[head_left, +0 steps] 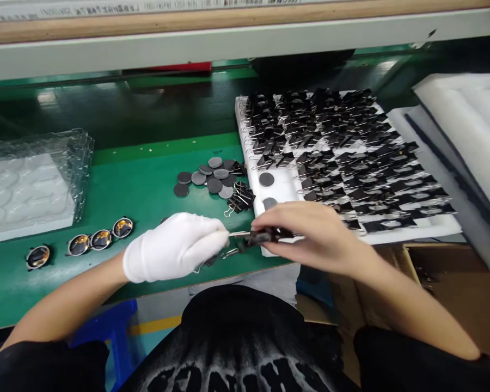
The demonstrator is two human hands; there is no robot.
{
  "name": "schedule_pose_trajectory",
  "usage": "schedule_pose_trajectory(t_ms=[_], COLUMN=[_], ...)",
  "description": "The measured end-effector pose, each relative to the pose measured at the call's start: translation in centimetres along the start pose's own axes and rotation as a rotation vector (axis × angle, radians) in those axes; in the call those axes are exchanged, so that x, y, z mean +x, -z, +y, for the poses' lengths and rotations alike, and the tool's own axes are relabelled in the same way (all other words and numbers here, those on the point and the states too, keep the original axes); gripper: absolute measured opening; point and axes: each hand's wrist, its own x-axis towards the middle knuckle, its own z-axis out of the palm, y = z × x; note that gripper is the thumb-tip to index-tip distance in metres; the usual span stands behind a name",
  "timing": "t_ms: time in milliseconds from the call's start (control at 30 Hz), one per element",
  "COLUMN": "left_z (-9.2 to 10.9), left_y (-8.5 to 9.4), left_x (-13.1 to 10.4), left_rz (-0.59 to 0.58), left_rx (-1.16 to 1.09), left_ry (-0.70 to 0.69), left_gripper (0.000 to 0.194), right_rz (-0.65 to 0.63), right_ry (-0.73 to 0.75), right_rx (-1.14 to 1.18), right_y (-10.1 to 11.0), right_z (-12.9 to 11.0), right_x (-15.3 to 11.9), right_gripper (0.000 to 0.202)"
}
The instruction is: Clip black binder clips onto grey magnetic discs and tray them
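The person's gloved left hand (pixel 177 247) pinched the metal handle of a black binder clip (pixel 263 236), while the bare right hand (pixel 310 237) gripped its dark body. Just beyond the grip lay loose clips (pixel 240 198) and round discs (pixel 214 185); to its left sat four watch faces (pixel 100 239).

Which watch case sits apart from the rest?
The leftmost watch case: a clear gap of green separates it, while the other three sit close together in a row.
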Motion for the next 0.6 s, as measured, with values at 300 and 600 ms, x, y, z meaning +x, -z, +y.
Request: schedule_pose_trajectory(t_ms=[300, 600], left_z=[1.1, 0.6], left_y=[-0.2, 2.6], left_x=[4.4, 12.4], left_rz=[-0.066, 0.607], left_rx=[-0.366, 0.298], left_ry=[0.217, 0.130], left_gripper=[0.043, 0.043], right_rz=[0.360, 0.181], right_ry=[0.197, -0.318], right_rx=[-0.397, -0.879], right_y=[-1.1, -1.3], right_z=[4.0, 3.3], right_x=[-4.1, 2.1], right_gripper=[0.024, 0.033])
